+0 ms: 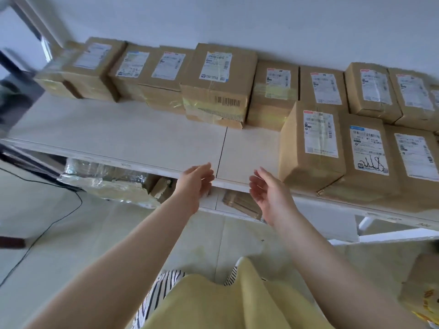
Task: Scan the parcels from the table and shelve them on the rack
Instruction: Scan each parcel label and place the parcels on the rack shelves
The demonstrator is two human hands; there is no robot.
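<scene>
At the far left of the frame a dark cable point(51, 224) runs across the pale floor point(71, 245) below the rack.

The rack point(118, 136) crosses the frame as a white shelf, its front edge slanting from centre left down to lower right. The left and middle of the shelf surface are bare. A row of brown cardboard parcels point(218, 84) with white shipping labels stands along the wall from upper left to upper right. The tallest one, at upper centre, shows a barcode and yellowish tape on its front face.

Under the shelf, left of centre, lies a bundle in clear plastic wrap point(102, 176) with cardboard showing inside.

Left hand point(194, 184): at frame centre, just before the shelf edge, fingers relaxed and slightly curved, holding nothing. Right hand point(268, 191): beside it, palm turned inward, fingers extended, likewise holding nothing. The two hands are apart, with a gap between them.

At centre right a second, nearer row of labelled parcels point(311, 148) stands on the shelf; the closest is just beside the right hand, not touching.

At the lower right corner part of another cardboard box point(420, 288) is visible.
</scene>
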